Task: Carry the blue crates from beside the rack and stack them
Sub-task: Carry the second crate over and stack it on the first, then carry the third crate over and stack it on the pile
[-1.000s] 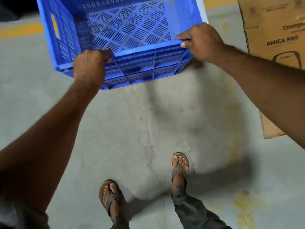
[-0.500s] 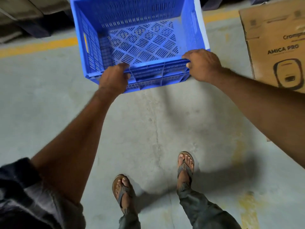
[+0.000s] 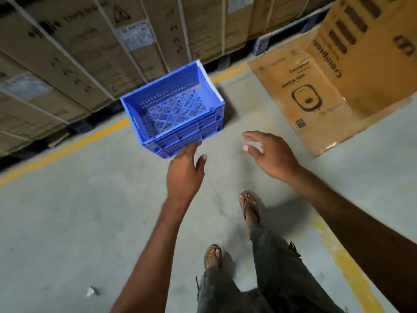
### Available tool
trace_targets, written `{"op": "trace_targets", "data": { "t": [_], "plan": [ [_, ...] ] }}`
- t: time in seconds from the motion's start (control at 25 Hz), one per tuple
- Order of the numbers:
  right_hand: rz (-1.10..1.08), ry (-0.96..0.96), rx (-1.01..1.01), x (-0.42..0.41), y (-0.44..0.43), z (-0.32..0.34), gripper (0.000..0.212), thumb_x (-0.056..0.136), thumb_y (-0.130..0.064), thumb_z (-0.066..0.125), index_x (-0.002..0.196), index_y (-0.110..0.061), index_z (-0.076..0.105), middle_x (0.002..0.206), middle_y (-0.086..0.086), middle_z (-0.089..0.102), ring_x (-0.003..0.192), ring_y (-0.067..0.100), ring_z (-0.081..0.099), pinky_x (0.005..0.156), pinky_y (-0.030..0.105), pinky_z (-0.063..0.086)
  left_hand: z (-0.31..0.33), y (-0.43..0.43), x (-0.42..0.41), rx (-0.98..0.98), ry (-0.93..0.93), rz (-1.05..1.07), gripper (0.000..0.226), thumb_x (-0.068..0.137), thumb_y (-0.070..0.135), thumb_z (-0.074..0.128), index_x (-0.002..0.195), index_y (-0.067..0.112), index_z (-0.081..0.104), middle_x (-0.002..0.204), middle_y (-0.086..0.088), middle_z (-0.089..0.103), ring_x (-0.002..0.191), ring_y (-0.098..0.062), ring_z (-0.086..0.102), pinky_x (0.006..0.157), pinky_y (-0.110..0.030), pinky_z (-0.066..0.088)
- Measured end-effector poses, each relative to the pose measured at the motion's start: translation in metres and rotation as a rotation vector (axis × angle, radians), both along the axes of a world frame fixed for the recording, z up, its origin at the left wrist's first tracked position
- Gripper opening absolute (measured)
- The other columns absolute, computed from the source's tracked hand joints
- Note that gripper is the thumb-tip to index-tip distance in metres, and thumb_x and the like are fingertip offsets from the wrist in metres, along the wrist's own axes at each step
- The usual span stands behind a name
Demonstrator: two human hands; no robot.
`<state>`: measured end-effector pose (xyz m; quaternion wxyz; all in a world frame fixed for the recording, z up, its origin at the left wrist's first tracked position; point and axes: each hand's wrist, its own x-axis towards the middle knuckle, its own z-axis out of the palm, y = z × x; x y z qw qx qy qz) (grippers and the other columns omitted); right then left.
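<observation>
An empty blue slotted crate (image 3: pixel 173 109) stands on the concrete floor ahead of me, near the yellow floor line. My left hand (image 3: pixel 185 175) is stretched out with straight fingers, its fingertips at the crate's near bottom corner. My right hand (image 3: pixel 268 154) hovers open to the right of the crate, apart from it, fingers spread and holding nothing. Only one crate is in view.
Tall strapped cartons (image 3: pixel 79 53) on dark pallets line the far side behind the yellow line (image 3: pixel 67 143). A large brown Crompton carton (image 3: pixel 334 82) stands on the floor at right. My sandalled feet (image 3: pixel 248 206) are below. A small scrap (image 3: pixel 91 291) lies bottom left.
Both hands gripped the crate's near rim before; now they have let go and drawn back. The crate rests on the floor farther from me, and the view has lifted toward the cartons.
</observation>
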<state>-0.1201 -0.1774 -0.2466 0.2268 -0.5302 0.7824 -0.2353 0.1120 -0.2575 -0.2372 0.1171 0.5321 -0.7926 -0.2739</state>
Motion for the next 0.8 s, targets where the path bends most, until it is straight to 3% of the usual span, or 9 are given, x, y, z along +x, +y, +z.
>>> {"op": "trace_targets", "data": {
  "t": [0.16,0.28,0.48,0.6,0.8],
  "plan": [
    [-0.115,0.117,-0.059,0.03,0.13,0.068,0.038,0.099,-0.038,0.057,0.134,-0.024,0.059,0.124,-0.006,0.068,0.114,0.02,0.061,0.096,0.037,0.05,0.062,0.089,0.006,-0.103,0.033,-0.335,0.044,0.098,0.033,0.062,0.14,0.021,0.055,0.133,0.0,0.064,0.12,-0.022,0.061,0.096,-0.042,0.05],
    [-0.236,0.101,-0.062,0.058,0.236,0.097,0.041,0.1,-0.046,0.053,0.136,-0.025,0.058,0.126,-0.007,0.067,0.114,0.017,0.06,0.097,0.036,0.049,0.098,0.152,0.013,-0.15,0.067,-0.5,0.044,0.098,0.037,0.061,0.14,0.023,0.055,0.134,0.003,0.064,0.12,-0.019,0.061,0.097,-0.042,0.05],
    [-0.633,0.049,-0.052,0.109,0.42,0.14,0.039,0.094,-0.055,0.058,0.129,-0.039,0.061,0.124,-0.02,0.063,0.114,0.006,0.056,0.096,0.029,0.046,0.14,0.282,-0.003,-0.25,0.111,-0.76,0.046,0.097,0.044,0.06,0.139,0.026,0.056,0.136,0.006,0.063,0.124,-0.016,0.058,0.1,-0.037,0.046],
    [-0.878,0.079,-0.098,0.133,0.535,0.152,0.038,0.092,-0.057,0.059,0.126,-0.04,0.062,0.118,-0.022,0.062,0.112,0.004,0.056,0.088,0.023,0.041,0.153,0.386,-0.027,-0.31,0.151,-0.911,0.044,0.096,0.046,0.058,0.136,0.028,0.057,0.133,0.008,0.064,0.124,-0.014,0.057,0.097,-0.036,0.044],
    [-1.17,0.12,-0.155,0.167,0.737,0.151,0.041,0.09,-0.06,0.058,0.126,-0.039,0.062,0.121,-0.022,0.064,0.114,0.006,0.056,0.09,0.023,0.042,0.153,0.591,-0.07,-0.248,0.247,-1.234,0.042,0.096,0.044,0.061,0.135,0.028,0.059,0.132,0.009,0.065,0.118,-0.014,0.063,0.097,-0.037,0.051]
  ]
}}
